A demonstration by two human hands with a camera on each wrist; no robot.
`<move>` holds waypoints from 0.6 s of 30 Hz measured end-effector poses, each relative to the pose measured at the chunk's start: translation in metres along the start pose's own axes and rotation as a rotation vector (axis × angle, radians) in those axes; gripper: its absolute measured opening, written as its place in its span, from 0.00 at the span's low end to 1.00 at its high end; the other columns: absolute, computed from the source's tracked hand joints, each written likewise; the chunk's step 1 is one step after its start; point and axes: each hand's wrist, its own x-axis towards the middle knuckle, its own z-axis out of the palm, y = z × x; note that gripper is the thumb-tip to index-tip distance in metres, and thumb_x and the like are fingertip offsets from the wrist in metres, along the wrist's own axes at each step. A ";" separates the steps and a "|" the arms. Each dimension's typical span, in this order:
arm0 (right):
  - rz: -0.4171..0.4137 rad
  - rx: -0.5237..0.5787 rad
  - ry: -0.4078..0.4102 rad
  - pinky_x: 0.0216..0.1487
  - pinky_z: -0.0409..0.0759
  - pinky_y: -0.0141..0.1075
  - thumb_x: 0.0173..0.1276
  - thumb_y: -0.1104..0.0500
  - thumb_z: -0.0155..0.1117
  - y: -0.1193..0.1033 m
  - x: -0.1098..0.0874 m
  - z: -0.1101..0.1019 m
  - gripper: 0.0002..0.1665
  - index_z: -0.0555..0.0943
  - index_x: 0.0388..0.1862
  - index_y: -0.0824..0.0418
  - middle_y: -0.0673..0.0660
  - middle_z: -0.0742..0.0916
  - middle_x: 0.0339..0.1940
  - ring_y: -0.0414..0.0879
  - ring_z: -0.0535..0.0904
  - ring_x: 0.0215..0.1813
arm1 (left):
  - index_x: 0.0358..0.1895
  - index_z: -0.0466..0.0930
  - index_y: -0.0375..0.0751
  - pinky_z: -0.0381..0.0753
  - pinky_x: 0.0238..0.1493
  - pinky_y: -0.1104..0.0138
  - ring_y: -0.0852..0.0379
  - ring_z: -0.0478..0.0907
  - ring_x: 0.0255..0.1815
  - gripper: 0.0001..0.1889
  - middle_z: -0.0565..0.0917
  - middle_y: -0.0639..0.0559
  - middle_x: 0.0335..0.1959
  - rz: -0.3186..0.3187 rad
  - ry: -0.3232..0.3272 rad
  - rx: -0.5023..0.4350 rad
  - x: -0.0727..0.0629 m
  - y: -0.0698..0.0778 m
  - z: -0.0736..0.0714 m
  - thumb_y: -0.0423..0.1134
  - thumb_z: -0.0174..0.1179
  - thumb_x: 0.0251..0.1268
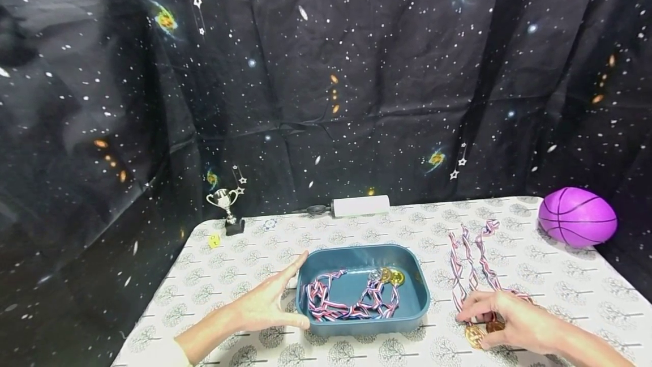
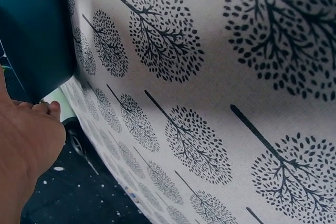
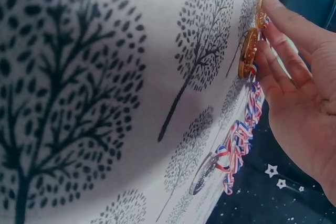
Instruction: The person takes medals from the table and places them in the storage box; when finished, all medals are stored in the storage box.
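Observation:
A blue-green bin (image 1: pixel 367 328) stands mid-table. My left hand (image 1: pixel 262 302) is at its left end, thumb and fingers spread straight, fingertips at the rim; the left wrist view shows part of this hand (image 2: pixel 26 145) beside the bin wall (image 2: pixel 39 30). Inside the bin lie medals (image 1: pixel 397 277) with tangled striped ribbons (image 1: pixel 338 309). To the right, my right hand (image 1: pixel 514 319) pinches a gold medal (image 1: pixel 474 335) between thumb and fingers. A second, bronze-toned medal (image 3: pixel 249 53) is beside it under the hand. Farther along lies a silver-looking medal (image 3: pixel 203 174) with red, white and blue ribbon (image 3: pixel 239 145).
A purple ball (image 1: pixel 577 217) sits at the back right. A silver trophy cup (image 1: pixel 224 203) and a small yellow piece (image 1: pixel 214 240) stand at the back left. A white cylinder (image 1: pixel 360 206) lies along the back edge, before a dark starry curtain (image 1: pixel 407 72).

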 end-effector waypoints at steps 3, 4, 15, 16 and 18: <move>0.012 0.026 -0.007 0.50 0.79 0.25 0.57 0.60 0.84 0.001 0.002 0.000 0.24 0.92 0.54 0.53 0.46 0.88 0.52 0.36 0.81 0.53 | 0.89 0.39 0.55 0.53 0.79 0.34 0.38 0.52 0.85 0.68 0.48 0.47 0.88 -0.003 0.000 -0.001 0.000 0.000 0.000 0.64 0.80 0.52; 0.017 0.033 -0.009 0.48 0.80 0.26 0.57 0.60 0.84 0.001 0.002 0.000 0.24 0.92 0.54 0.53 0.46 0.88 0.51 0.36 0.81 0.52 | 0.89 0.39 0.55 0.53 0.79 0.34 0.38 0.52 0.85 0.68 0.49 0.47 0.88 -0.003 -0.001 -0.003 -0.001 0.000 0.000 0.64 0.80 0.52; 0.017 0.043 -0.018 0.31 0.78 0.29 0.51 0.58 0.85 -0.001 0.013 -0.002 0.17 0.94 0.42 0.53 0.41 0.84 0.41 0.30 0.76 0.39 | 0.89 0.40 0.57 0.54 0.79 0.33 0.38 0.53 0.85 0.67 0.48 0.47 0.88 -0.001 0.007 0.023 -0.002 -0.001 0.000 0.65 0.79 0.53; 0.009 0.055 -0.016 0.31 0.79 0.30 0.51 0.59 0.84 -0.002 0.014 -0.003 0.16 0.93 0.41 0.52 0.41 0.84 0.40 0.30 0.76 0.39 | 0.89 0.40 0.57 0.54 0.79 0.33 0.38 0.53 0.85 0.67 0.48 0.48 0.88 -0.002 0.006 0.026 -0.002 -0.001 0.000 0.66 0.78 0.53; -0.021 0.090 -0.011 0.30 0.81 0.30 0.52 0.62 0.83 -0.004 0.017 -0.005 0.14 0.93 0.38 0.51 0.43 0.86 0.37 0.31 0.78 0.37 | 0.89 0.40 0.58 0.54 0.79 0.34 0.38 0.53 0.85 0.67 0.48 0.48 0.88 -0.003 0.005 0.031 -0.002 -0.001 0.000 0.67 0.78 0.53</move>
